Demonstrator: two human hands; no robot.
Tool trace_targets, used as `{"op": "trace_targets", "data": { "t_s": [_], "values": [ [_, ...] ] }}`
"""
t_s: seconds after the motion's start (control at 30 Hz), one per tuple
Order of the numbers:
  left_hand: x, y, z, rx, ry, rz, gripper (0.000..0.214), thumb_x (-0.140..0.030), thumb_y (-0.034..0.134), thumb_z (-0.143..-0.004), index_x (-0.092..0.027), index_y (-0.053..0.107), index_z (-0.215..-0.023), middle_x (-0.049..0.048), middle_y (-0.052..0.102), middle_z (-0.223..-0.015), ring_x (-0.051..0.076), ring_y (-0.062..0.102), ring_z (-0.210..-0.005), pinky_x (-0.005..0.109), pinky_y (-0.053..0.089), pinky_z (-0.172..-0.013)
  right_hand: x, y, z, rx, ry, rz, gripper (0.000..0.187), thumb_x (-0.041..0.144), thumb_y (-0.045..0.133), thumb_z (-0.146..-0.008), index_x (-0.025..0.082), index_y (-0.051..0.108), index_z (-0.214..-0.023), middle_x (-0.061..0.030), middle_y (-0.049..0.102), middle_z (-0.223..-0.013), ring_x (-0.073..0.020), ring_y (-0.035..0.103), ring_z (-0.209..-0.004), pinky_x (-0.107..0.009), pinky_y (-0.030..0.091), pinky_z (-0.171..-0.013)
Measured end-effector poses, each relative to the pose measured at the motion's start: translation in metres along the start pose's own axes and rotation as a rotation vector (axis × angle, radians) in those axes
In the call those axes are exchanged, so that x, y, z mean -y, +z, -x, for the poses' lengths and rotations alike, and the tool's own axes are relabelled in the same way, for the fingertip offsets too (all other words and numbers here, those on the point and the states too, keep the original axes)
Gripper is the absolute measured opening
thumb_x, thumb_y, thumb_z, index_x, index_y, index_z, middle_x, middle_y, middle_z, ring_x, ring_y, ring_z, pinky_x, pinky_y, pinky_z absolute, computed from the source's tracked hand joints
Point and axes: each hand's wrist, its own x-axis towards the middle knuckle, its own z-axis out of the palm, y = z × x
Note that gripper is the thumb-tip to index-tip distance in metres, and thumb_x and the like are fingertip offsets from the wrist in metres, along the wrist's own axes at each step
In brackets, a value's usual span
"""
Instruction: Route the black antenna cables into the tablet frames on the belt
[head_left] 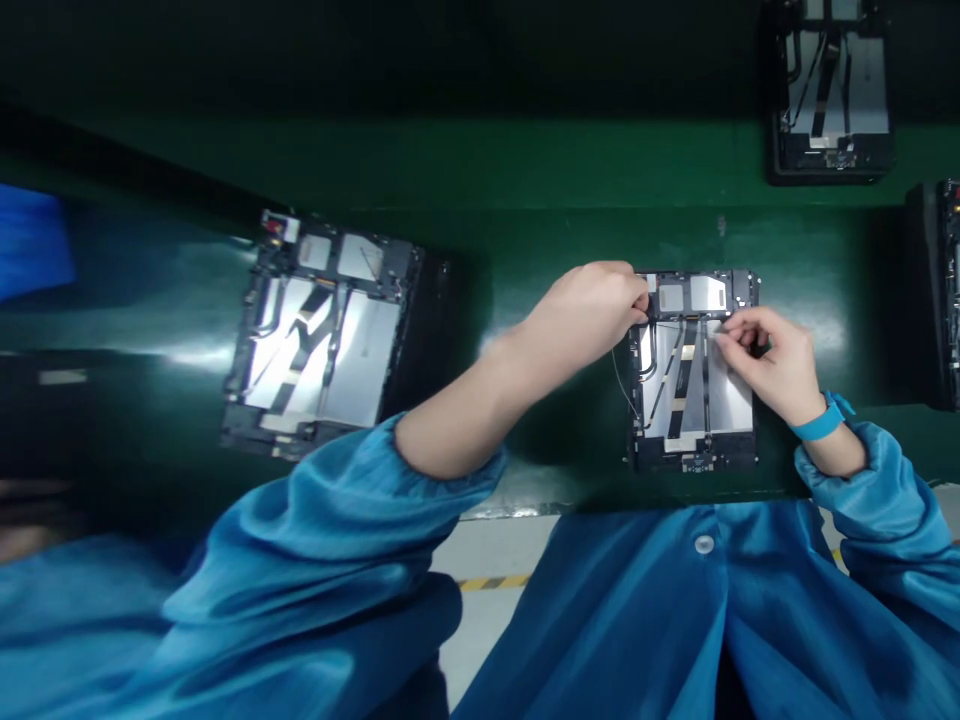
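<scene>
Tablet frame (694, 420) lies open on the green tabletop (525, 240), left hand (585, 320) pinching its top edge, right hand (772, 365) pinching a thin wire (679, 323).

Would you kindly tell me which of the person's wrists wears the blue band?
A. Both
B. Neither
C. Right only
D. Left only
C: the blue band circles the wrist behind the right hand, while the left forearm is bare.

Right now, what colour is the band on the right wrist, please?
The wristband is bright blue, in the head view.
</scene>
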Motion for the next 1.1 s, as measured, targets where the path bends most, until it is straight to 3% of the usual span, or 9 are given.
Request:
{"op": "trace_targets", "data": {
  "t_s": [0.1,0.2,0.33,0.5,0.6,0.73,0.93,1.1],
  "values": [
    [-0.025,0.009,0.010,-0.131,-0.143,0.053,0.015,-0.016,0.057,-0.093,-0.016,0.071,-0.093,0.0104,0.073,-0.095,0.025,0.069,-0.088,0.037,0.056,-0.081,-0.007,-0.002,-0.011,-0.054,-0.048,0.100,0.008,0.017,0.066,-0.090,0.024,0.068,-0.094,0.0007,0.072,-0.078,-0.0176,0.062,-0.070,-0.033,0.052,-0.070],
    [-0.053,0.025,0.017,-0.119,-0.237,0.021,0.015,-0.019,0.059,-0.092,-0.013,0.069,-0.100,0.0140,0.073,-0.098,0.028,0.069,-0.091,0.041,0.057,-0.084,-0.007,0.003,-0.023,-0.042,-0.181,0.286,0.015,0.013,0.058,-0.092,0.022,0.070,-0.095,-0.0034,0.073,-0.082,-0.0221,0.064,-0.079,-0.037,0.051,-0.076],
    [-0.075,0.045,0.015,-0.101,-0.310,-0.079,0.022,-0.013,0.056,-0.088,-0.008,0.066,-0.107,0.0209,0.071,-0.105,0.034,0.067,-0.099,0.047,0.056,-0.089,-0.002,0.004,-0.027,0.052,-0.226,0.443,0.023,0.008,0.054,-0.090,0.022,0.071,-0.096,-0.0058,0.072,-0.081,-0.0257,0.063,-0.084,-0.039,0.048,-0.076],
    [-0.071,0.057,0.019,-0.189,-0.305,0.024,0.018,-0.006,0.054,-0.081,-0.017,0.060,-0.094,0.0131,0.069,-0.097,0.028,0.064,-0.092,0.043,0.055,-0.085,-0.003,-0.012,-0.014,0.123,-0.187,0.235,0.016,0.012,0.061,-0.090,0.023,0.072,-0.097,-0.0024,0.072,-0.079,-0.0219,0.062,-0.080,-0.035,0.049,-0.075],
    [-0.065,0.055,0.025,-0.242,-0.263,0.183,0.012,-0.009,0.056,-0.084,-0.020,0.057,-0.088,0.0085,0.066,-0.092,0.026,0.062,-0.092,0.042,0.054,-0.086,-0.012,-0.018,-0.008,0.052,-0.012,0.038,0.009,0.018,0.068,-0.088,0.023,0.071,-0.094,0.0009,0.072,-0.078,-0.0171,0.062,-0.072,-0.032,0.050,-0.070],
    [-0.062,0.049,0.018,-0.328,-0.181,0.243,0.008,-0.020,0.057,-0.094,-0.021,0.061,-0.087,0.0097,0.069,-0.102,0.028,0.062,-0.103,0.046,0.050,-0.094,-0.028,-0.016,-0.007,-0.043,0.210,-0.158,0.007,0.025,0.073,-0.083,0.023,0.070,-0.089,0.0025,0.070,-0.073,-0.0141,0.061,-0.064,-0.029,0.050,-0.062],
    [-0.056,0.047,-0.017,-0.224,-0.061,0.328,0.014,-0.025,0.058,-0.099,-0.022,0.072,-0.097,0.0077,0.073,-0.106,0.026,0.063,-0.105,0.044,0.047,-0.096,-0.038,-0.011,-0.009,-0.044,0.267,-0.249,0.008,0.026,0.073,-0.081,0.023,0.069,-0.087,0.0028,0.070,-0.073,-0.0129,0.063,-0.064,-0.028,0.051,-0.062],
    [-0.050,0.046,-0.029,-0.148,-0.039,0.344,0.016,-0.024,0.059,-0.100,-0.019,0.074,-0.097,0.0079,0.075,-0.104,0.024,0.065,-0.102,0.041,0.046,-0.097,-0.039,-0.010,-0.009,-0.052,0.246,-0.278,0.008,0.025,0.073,-0.082,0.022,0.066,-0.085,0.0030,0.069,-0.073,-0.0121,0.062,-0.064,-0.026,0.050,-0.061]
  ]
}}
